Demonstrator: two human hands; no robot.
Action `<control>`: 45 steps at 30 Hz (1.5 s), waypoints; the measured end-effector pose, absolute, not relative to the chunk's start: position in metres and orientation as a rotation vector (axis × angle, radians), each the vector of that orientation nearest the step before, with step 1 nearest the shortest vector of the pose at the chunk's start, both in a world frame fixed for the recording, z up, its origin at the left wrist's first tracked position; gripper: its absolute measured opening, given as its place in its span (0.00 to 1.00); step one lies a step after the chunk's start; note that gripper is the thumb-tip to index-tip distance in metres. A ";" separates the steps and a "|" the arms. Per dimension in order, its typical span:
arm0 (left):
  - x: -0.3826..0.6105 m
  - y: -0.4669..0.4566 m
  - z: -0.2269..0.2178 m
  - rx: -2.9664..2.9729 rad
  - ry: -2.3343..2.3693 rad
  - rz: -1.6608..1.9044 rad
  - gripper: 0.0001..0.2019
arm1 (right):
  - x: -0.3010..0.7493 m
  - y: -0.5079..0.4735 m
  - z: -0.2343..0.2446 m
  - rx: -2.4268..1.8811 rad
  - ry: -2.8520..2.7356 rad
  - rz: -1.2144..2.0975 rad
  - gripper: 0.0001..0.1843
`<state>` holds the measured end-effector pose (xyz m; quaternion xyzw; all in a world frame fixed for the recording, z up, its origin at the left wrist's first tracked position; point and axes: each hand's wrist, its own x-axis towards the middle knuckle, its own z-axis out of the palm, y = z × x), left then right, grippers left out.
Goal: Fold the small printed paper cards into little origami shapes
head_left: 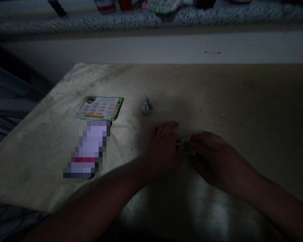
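Just above the table (131, 148), my two hands meet over a small, thin, greenish-white printed piece (184, 138). It looks like paper or a wrapper, though most of it is hidden. My left hand (165, 146) pinches its left side with thumb and forefinger, the other fingers stretched forward. From the right, my right hand (212, 154) closes its fingertips on the same piece. Something shiny shows dimly below it. Beyond my left hand sits a small crumpled or folded printed thing (146, 107), touched by neither hand.
A printed calendar card (100, 108) lies at the left, with a phone (91, 148), its screen pixelated, nearer to me. Behind the table's far edge are a pale wall (146, 48) and a speckled stone ledge (78, 25) with several objects on it. The light is dim.
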<state>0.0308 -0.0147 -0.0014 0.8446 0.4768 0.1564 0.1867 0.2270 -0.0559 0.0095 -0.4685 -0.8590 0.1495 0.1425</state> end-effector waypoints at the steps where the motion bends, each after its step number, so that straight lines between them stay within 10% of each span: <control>1: 0.031 -0.015 -0.001 2.376 1.343 0.439 0.08 | 0.227 -0.056 0.009 -1.348 -2.485 0.428 0.13; 45: 0.023 -0.029 0.000 2.603 1.219 0.489 0.16 | 0.236 -0.054 0.007 -1.281 -2.516 0.334 0.21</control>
